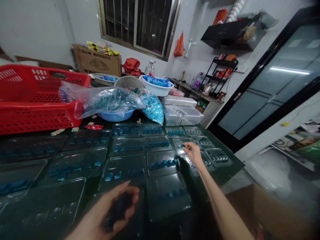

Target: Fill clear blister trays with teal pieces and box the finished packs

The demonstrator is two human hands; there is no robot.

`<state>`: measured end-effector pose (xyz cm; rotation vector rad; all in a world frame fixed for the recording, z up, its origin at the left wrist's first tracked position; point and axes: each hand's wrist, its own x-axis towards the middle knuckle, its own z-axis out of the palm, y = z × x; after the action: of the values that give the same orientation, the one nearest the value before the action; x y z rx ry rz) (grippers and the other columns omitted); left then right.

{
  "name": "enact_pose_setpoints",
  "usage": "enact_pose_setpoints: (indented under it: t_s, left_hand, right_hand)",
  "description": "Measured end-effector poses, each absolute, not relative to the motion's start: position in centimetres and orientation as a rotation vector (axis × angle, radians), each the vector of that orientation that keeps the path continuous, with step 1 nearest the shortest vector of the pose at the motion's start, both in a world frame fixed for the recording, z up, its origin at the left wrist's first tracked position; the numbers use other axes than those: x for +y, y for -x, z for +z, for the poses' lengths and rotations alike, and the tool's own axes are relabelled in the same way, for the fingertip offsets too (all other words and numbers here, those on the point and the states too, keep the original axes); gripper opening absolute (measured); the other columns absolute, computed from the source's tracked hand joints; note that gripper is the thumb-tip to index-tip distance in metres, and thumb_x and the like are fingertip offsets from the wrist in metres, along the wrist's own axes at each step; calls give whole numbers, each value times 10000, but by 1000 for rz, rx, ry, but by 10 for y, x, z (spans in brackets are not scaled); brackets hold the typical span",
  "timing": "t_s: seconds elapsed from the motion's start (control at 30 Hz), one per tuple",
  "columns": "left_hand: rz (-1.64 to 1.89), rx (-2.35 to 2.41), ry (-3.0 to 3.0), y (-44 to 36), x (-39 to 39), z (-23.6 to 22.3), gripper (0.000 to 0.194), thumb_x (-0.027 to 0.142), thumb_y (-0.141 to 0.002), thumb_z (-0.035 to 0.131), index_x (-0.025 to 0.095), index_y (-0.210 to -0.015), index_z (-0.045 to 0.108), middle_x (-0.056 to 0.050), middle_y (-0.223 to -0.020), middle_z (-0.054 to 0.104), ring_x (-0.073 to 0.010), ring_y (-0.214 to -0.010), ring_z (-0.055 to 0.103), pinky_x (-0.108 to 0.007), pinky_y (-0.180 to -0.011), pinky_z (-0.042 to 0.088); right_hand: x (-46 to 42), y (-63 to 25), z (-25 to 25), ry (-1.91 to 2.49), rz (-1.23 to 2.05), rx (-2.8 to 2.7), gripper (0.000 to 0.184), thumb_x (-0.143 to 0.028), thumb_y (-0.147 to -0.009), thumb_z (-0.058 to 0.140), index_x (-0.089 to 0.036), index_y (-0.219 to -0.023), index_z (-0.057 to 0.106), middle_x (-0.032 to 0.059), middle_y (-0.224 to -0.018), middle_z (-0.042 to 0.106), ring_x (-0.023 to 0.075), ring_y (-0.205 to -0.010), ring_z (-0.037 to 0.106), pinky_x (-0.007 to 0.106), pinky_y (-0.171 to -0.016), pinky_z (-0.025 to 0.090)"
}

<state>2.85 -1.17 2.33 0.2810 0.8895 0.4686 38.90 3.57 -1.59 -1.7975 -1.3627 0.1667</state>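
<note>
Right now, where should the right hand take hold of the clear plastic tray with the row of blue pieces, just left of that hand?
Probably at the rim on the right side of the clear plastic tray, pinched from above by the right hand. The tray lies flat and looks shallow, the blue pieces run across its middle, and neighbouring trays sit close by, so that edge seems the freest.

The dark desk (225, 166) is covered with rows of clear plastic blister trays (127, 146) holding small blue pieces (163, 163). A red plastic basket (37, 111), a blue bowl (116, 116) and stacked clear plastic boxes (183, 115) sit along its far side, with paper scraps (93, 127) between.
</note>
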Motion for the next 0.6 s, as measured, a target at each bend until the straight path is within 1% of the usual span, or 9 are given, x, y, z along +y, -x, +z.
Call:
enact_pose_setpoints:
  t_s: [0.1,0.2,0.4,0.53,0.6]
  left_hand:
    - [483,909,-292,-30,-12,27,250,344,-760,595,105,-830,603,-44,-733,499,-96,-488,392,-167,-336,220]
    - [485,905,-287,-32,-13,26,241,333,-772,579,99,-826,603,-50,-745,500,-88,-482,377,-161,-333,208]
    - [504,943,-316,-36,-13,33,281,339,-795,541,66,-824,600,-81,-737,517,-89,-474,376,-162,-331,212]
    - [497,939,-298,-40,-9,29,287,350,-791,552,72,-851,596,-77,-745,522,-98,-487,405,-162,-331,227]
    - [497,877,-270,-42,-5,24,291,346,-780,574,76,-886,594,-76,-770,525,-115,-526,448,-163,-333,243]
  right_hand:
    - [59,-405,-32,1890,146,-1471,176,-278,-730,611,-130,-824,625,31,-754,607,123,-650,555,288,-647,460]
    - [71,-407,-37,1986,132,-1568,188,-315,-786,583,-132,-823,602,14,-768,604,114,-677,559,301,-678,463]
    - [75,-398,-23,2154,88,-1730,220,-348,-812,555,-135,-840,603,23,-800,618,124,-730,572,309,-715,456]
    - [75,-386,-14,2267,59,-1798,225,-356,-827,534,-143,-814,605,17,-787,626,126,-739,582,301,-710,455]
    - [74,-380,-12,2322,28,-1817,216,-344,-830,528,-145,-796,607,24,-804,631,132,-756,586,298,-705,453]
